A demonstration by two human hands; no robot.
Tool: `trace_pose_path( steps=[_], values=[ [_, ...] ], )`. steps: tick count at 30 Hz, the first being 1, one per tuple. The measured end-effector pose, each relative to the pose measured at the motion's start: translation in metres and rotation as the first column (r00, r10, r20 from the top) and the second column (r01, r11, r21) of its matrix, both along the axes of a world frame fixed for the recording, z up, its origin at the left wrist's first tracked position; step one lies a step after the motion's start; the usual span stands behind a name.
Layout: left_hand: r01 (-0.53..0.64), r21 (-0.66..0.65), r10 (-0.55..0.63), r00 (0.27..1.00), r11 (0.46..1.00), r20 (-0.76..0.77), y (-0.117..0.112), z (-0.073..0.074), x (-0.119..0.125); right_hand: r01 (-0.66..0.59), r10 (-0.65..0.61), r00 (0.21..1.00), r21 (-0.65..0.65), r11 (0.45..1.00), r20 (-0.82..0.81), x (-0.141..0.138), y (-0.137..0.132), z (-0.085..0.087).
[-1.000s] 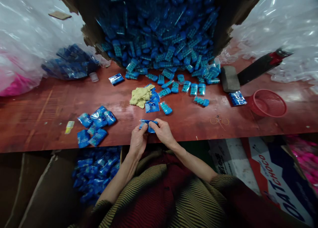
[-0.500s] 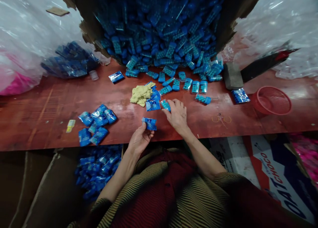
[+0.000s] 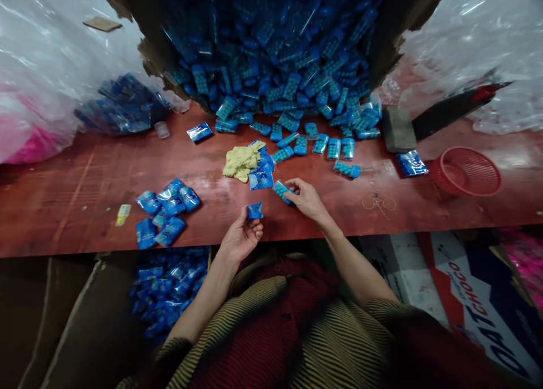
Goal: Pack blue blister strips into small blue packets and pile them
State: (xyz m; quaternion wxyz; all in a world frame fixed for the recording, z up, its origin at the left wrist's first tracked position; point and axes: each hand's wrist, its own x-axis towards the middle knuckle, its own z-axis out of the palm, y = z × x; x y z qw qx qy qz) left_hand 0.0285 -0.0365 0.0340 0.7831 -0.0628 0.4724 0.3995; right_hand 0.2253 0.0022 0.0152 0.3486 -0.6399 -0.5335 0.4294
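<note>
Between the thumb and fingers of my left hand (image 3: 242, 237) is a small blue printed sleeve (image 3: 255, 211), pinched near the table's front edge. My right hand (image 3: 309, 199) grips a small clear container of blue balls (image 3: 281, 192) by its right end, a little above and right of the sleeve. Beyond my hands lie flat blue sleeves (image 3: 261, 180), partly under a crumpled yellow cloth (image 3: 241, 161). Left of my left hand sits a group of containers in blue sleeves (image 3: 170, 201). Several unsleeved containers (image 3: 334, 148) are spread behind my right hand.
A torn-open carton (image 3: 155, 61) spills many blue containers onto the red table (image 3: 102, 208). To the right are a red plastic basket (image 3: 466, 171) and a grey block (image 3: 399, 130). Clear plastic bags (image 3: 458, 44) stand at both sides. Below the table edge is a heap of sleeved packs (image 3: 167, 293).
My right hand has drawn the container slightly towards me, off the spot beside the flat sleeves. The sleeve in my left hand has turned and looks squeezed more open.
</note>
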Motion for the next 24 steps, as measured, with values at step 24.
trace_pose_path(
  steps=[24],
  values=[
    [0.008,0.131,0.007,0.993,0.991,-0.114,0.001,0.000,0.003,-0.109,0.097,0.909,-0.006,0.994,-0.406,-0.015,-0.043,0.038]
  ],
)
